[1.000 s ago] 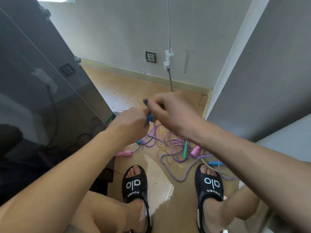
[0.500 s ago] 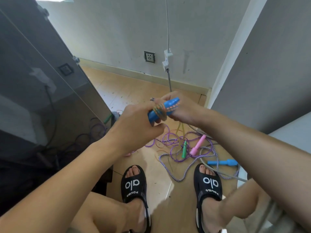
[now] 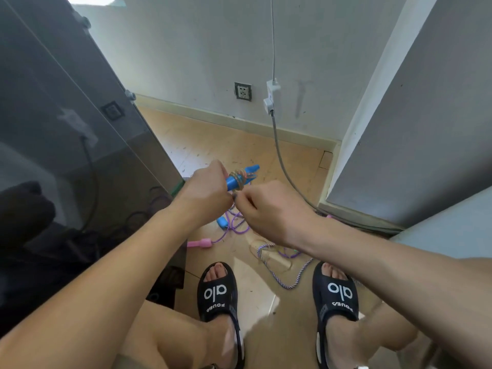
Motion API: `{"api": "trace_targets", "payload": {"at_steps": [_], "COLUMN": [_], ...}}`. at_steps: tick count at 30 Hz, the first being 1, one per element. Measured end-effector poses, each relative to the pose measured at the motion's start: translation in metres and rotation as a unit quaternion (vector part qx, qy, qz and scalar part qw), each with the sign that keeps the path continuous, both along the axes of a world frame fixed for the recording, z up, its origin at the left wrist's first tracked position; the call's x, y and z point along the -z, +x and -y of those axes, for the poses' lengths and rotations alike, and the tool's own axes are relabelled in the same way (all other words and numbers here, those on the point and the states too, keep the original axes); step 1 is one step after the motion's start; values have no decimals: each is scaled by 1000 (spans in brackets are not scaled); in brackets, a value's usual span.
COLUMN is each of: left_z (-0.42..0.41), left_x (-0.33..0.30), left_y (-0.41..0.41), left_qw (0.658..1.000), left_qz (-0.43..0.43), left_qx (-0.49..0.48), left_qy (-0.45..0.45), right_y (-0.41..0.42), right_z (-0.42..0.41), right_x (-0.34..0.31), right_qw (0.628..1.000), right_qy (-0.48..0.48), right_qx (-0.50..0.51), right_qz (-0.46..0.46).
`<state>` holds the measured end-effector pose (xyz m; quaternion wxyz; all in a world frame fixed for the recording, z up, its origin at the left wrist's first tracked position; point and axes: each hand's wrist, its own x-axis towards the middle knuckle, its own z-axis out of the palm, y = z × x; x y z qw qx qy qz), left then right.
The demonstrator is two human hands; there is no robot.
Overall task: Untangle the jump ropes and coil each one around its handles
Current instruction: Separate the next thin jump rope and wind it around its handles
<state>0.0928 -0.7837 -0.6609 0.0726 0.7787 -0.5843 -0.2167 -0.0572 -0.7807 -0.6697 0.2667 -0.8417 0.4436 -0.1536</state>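
Handles: blue handles (image 3: 241, 177) held above the floor, tan rope (image 3: 239, 174) coiled around them.
Left hand (image 3: 206, 193): grip curled around the blue handles' lower end.
Right hand (image 3: 269, 209): grip pinches the rope just below the coil.
Floor (image 3: 239, 145): purple ropes (image 3: 234, 222), pink handle (image 3: 199, 243), blue handle (image 3: 222, 221) lie tangled between hands and sandals (image 3: 217, 291).

Counts: two hands, four handles showing, two sandals, two wall fittings.

Two hands, left hand (image 3: 206, 194) and right hand (image 3: 269, 211), meet at centre. Blue handles: a held blue pair (image 3: 241, 177) at 12 o'clock and a blue handle on the floor (image 3: 222, 221). One pink handle (image 3: 199, 243) at 9. Rope strands (image 3: 287, 272) tangle uncountably. Two black sandals (image 3: 217, 291) at 6; one wall socket (image 3: 242, 91) and one plug adapter (image 3: 271, 95) at 12.
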Motion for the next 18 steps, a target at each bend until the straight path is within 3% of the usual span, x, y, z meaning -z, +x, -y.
{"api": "trace_targets", "payload": {"at_steps": [4, 7, 11, 16, 18], "left_z": [-3, -12, -23, -41, -43], "left_x": [-2, -7, -21, -34, -37], "left_y": [-6, -24, -35, -37, -34], "left_qw": [986, 944, 962, 974, 975], "left_qz": [108, 190, 59, -100, -153], "left_qx": [121, 269, 256, 191, 127], "left_qy": [26, -25, -70, -71, -101], "right_y": [-11, -20, -31, -32, -29], "right_z": [18, 36, 55, 58, 57], "right_x": [-23, -29, -30, -32, -27], "right_qw": [997, 993, 995, 982, 974], "right_qy": [-54, -110, -67, 134, 171], "right_qx": [-22, -18, -22, -68, -50], "right_qz": [49, 43, 67, 116, 142]}}
